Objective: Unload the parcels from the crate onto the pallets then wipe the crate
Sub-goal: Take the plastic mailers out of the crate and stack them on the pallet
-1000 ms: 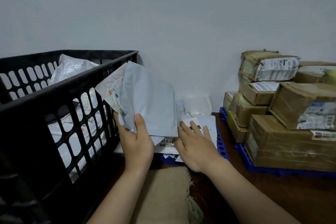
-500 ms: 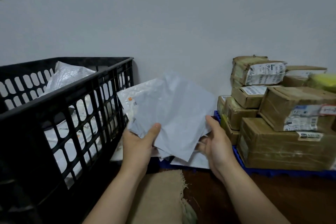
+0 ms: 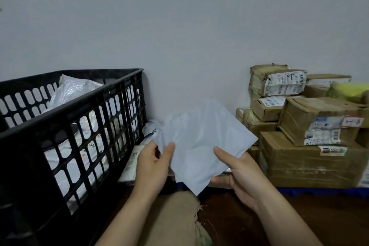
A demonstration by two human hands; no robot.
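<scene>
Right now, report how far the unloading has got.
Done: taped cardboard boxes sit stacked on the blue pallet, and flat mailers lie beside the black crate. In hand: the left hand and right hand both hold a grey poly mailer. Left: white bagged parcels are inside the crate, so it cannot be wiped yet.

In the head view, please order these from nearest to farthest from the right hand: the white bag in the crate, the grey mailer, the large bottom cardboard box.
1. grey mailer: in the middle, gripped by the right hand.
2. large bottom cardboard box: just to the right, at the foot of the stack.
3. white bag: far left, inside the black crate, beyond the left hand.
</scene>
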